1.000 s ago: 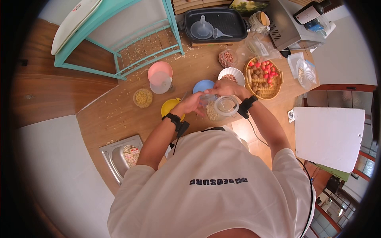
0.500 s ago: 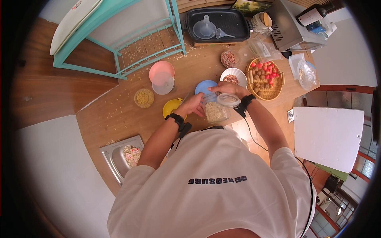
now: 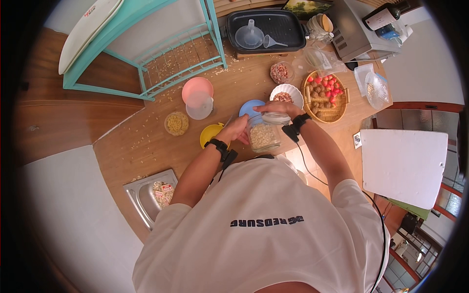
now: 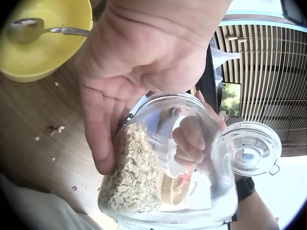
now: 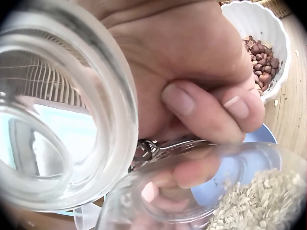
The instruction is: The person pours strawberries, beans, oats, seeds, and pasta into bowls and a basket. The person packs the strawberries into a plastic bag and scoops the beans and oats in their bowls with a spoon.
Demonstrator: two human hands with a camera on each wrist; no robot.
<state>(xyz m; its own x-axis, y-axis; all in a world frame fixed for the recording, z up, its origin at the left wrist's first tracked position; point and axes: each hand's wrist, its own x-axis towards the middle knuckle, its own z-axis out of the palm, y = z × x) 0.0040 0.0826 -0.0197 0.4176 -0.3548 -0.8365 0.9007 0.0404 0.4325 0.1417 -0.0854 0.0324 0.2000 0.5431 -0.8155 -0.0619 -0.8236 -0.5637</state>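
A clear glass jar (image 3: 264, 139) with oat flakes (image 4: 134, 177) inside is held tilted close to the body. Its hinged glass lid (image 4: 252, 148) hangs open on the right side, attached by a wire clasp (image 5: 146, 151). My left hand (image 3: 236, 130) grips the jar from the left, fingers lying along its glass side. On the other side, my right hand (image 3: 282, 108) holds the jar near the neck, fingers curled by the clasp. Just beyond the hands sits a blue bowl (image 3: 250, 106), partly covered by them. A yellow bowl (image 4: 72, 57) with a metal spoon (image 4: 29, 29) stands beside my left hand.
A white fluted bowl (image 5: 283, 38) of peanuts and a wicker basket (image 3: 342, 110) of red and brown items stand to the right. Leftward are a pink bowl (image 3: 198, 85) and a container of yellow pieces (image 3: 176, 123). A black pan (image 3: 288, 29) and teal rack (image 3: 183, 71) stand behind.
The jar has turned between my hands, its oats now showing more fully. The open lid has swung from facing the head camera to nearly edge-on. Both hands stay by the jar.
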